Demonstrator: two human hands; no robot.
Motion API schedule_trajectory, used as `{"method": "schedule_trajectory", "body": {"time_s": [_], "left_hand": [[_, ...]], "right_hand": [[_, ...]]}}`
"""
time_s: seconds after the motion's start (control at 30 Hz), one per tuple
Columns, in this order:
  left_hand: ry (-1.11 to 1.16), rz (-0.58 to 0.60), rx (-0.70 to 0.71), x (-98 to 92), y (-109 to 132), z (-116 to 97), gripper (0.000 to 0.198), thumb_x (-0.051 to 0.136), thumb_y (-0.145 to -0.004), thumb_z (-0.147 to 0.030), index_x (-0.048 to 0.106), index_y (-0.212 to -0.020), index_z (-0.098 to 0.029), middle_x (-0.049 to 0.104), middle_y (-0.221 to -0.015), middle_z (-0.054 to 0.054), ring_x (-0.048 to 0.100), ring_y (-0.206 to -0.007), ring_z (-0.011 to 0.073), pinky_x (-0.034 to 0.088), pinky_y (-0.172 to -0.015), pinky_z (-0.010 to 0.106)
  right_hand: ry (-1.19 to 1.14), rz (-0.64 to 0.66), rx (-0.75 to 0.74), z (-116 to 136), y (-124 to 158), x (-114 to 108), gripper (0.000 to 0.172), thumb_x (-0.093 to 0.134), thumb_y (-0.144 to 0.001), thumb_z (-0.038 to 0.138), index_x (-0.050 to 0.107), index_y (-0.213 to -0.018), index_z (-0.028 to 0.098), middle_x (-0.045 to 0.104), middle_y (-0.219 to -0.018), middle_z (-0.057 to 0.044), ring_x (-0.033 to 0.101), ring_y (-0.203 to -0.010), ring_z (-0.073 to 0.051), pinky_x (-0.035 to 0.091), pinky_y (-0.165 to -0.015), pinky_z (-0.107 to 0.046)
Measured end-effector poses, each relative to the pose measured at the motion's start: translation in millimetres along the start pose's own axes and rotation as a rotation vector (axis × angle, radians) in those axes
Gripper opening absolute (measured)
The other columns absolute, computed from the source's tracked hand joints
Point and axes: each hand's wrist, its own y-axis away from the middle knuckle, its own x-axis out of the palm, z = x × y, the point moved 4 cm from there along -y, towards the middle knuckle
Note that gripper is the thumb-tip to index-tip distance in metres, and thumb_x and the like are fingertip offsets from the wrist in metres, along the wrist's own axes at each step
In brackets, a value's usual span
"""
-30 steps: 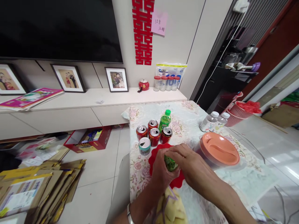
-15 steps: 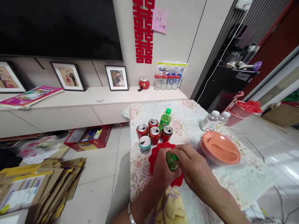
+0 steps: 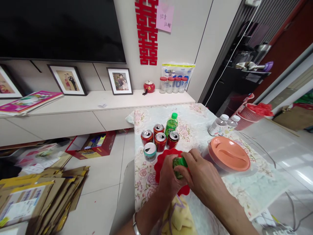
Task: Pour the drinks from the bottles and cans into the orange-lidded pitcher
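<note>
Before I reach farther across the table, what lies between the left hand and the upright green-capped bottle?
Between the left hand and the upright bottle, the head view shows the far edge of the red dish, then the dark-rimmed red can.

Is blocked forward of the left hand (image 3: pixel 169 175) by clustered cans (image 3: pixel 160 142), with a standing green-capped bottle (image 3: pixel 171 125) close behind. Is limited beside the right hand (image 3: pixel 200 169) by an orange-lidded container (image 3: pixel 229 154). Opens between standing bottle and container, over tablecloth (image 3: pixel 197 129).
</note>
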Motion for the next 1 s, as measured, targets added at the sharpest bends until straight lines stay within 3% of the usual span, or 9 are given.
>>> {"method": "schedule_trajectory", "body": {"time_s": [0.1, 0.2, 0.33, 0.4, 0.53, 0.67, 0.73, 0.87, 1.0], "left_hand": [[-0.011, -0.016, 0.031, 0.2, -1, 0, 0.049, 0.079, -0.078, -0.038, 0.059, -0.119, -0.020, 0.076, -0.107, 0.012, 0.078, -0.099, 0.0321, 0.066, -0.081, 0.044], [0.018, -0.017, 0.025, -0.6, 0, 4, 0.052, 0.080, -0.077, -0.037, 0.057, -0.120, -0.020, 0.075, -0.113, 0.014, 0.078, -0.103, 0.0315, 0.066, -0.080, 0.042], [0.066, -0.001, 0.006, -2.1, 0, 9, 0.058, 0.083, -0.072, -0.034, 0.056, -0.121, -0.021, 0.074, -0.113, 0.013, 0.077, -0.103, 0.0316, 0.067, -0.084, 0.044], [0.066, -0.024, 0.004, -3.4, 1, 10, 0.061, 0.083, -0.071, -0.030, 0.055, -0.124, -0.021, 0.073, -0.112, 0.011, 0.077, -0.102, 0.0305, 0.067, -0.088, 0.046], [0.061, -0.048, -0.015, -3.9, 2, 12, 0.059, 0.080, -0.070, -0.026, 0.056, -0.124, -0.022, 0.073, -0.109, 0.009, 0.077, -0.101, 0.0286, 0.067, -0.092, 0.046], [0.036, -0.035, -0.012, -3.5, 3, 12, 0.057, 0.079, -0.072, -0.025, 0.056, -0.124, -0.021, 0.073, -0.111, 0.009, 0.077, -0.101, 0.0279, 0.067, -0.093, 0.045], [0.019, -0.039, 0.011, -3.8, 2, 11, 0.058, 0.079, -0.072, -0.026, 0.056, -0.125, -0.021, 0.073, -0.112, 0.009, 0.077, -0.102, 0.0277, 0.067, -0.093, 0.045], [0.008, -0.043, -0.001, -4.0, 0, 9, 0.059, 0.081, -0.070, -0.028, 0.057, -0.124, -0.021, 0.072, -0.107, 0.007, 0.077, -0.095, 0.0253, 0.068, -0.088, 0.042], [0.026, -0.034, -0.035, -4.5, 0, 10, 0.058, 0.082, -0.070, -0.029, 0.058, -0.122, -0.022, 0.072, -0.105, 0.005, 0.076, -0.094, 0.0244, 0.068, -0.088, 0.041]], "right_hand": [[-0.002, -0.036, -0.031, 4, -3, -5, 0.016, 0.055, -0.100, 0.014, 0.062, -0.087, 0.020, 0.060, -0.082, -0.004, 0.063, -0.059, -0.022, 0.047, -0.049, -0.035], [-0.092, -0.119, -0.114, 11, -2, -30, 0.017, 0.049, -0.104, 0.011, 0.064, -0.108, 0.020, 0.066, -0.099, -0.006, 0.070, -0.083, -0.019, 0.058, -0.071, -0.032], [-0.341, -0.208, -0.144, 9, 18, -50, 0.032, 0.055, -0.108, 0.019, 0.058, -0.137, 0.029, 0.070, -0.120, -0.002, 0.069, -0.114, -0.010, 0.055, -0.096, -0.019], [-0.484, -0.147, -0.023, -5, 39, -34, 0.029, 0.060, -0.106, 0.025, 0.064, -0.132, 0.035, 0.072, -0.122, 0.000, 0.071, -0.113, -0.010, 0.057, -0.092, -0.017], [-0.553, -0.120, 0.272, -48, 93, 31, 0.014, 0.067, -0.102, 0.038, 0.073, -0.108, 0.027, 0.077, -0.098, 0.000, 0.072, -0.072, -0.011, 0.058, -0.064, -0.019], [-0.526, -0.184, 0.454, -85, 139, 93, 0.036, 0.064, -0.103, 0.053, 0.071, -0.101, 0.018, 0.075, -0.084, -0.002, 0.072, -0.072, -0.015, 0.061, -0.066, -0.029], [-0.524, -0.198, 0.488, -95, 151, 112, 0.036, 0.066, -0.103, 0.053, 0.071, -0.104, 0.017, 0.075, -0.093, -0.003, 0.072, -0.082, -0.016, 0.063, -0.076, -0.035], [-0.537, -0.223, 0.515, -101, 163, 128, 0.034, 0.072, -0.099, 0.050, 0.072, -0.106, 0.017, 0.075, -0.110, -0.006, 0.072, -0.105, -0.022, 0.061, -0.095, -0.046], [-0.552, -0.303, 0.599, -113, 181, 121, 0.034, 0.076, -0.096, 0.050, 0.073, -0.102, 0.017, 0.075, -0.113, -0.007, 0.071, -0.110, -0.023, 0.059, -0.098, -0.048]]}}
